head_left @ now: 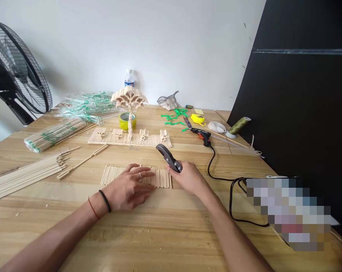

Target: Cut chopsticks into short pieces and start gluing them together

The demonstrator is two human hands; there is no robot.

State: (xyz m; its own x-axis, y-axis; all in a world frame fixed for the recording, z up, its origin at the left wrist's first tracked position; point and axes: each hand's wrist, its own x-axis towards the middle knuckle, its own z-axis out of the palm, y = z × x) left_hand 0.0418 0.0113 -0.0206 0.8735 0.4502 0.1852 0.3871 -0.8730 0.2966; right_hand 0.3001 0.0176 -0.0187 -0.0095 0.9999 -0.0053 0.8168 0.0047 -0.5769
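We see a flat row of pale wooden sticks [162, 178] on a light wooden table [182, 234]. A left hand [127, 190] spreads its fingers over it; beside its right end, a right hand [190, 178] grips a dark grey metal hand tool [167, 155].

The wooden table [171, 241] bears a row of short sticks [110, 175] beneath the left hand [128, 190], long loose sticks [23, 175] to that hand's left, a stick-built tree model [130, 126] beyond it and, past the right hand [189, 177], a glue gun [202, 135] and a yellow tape measure [197, 119].
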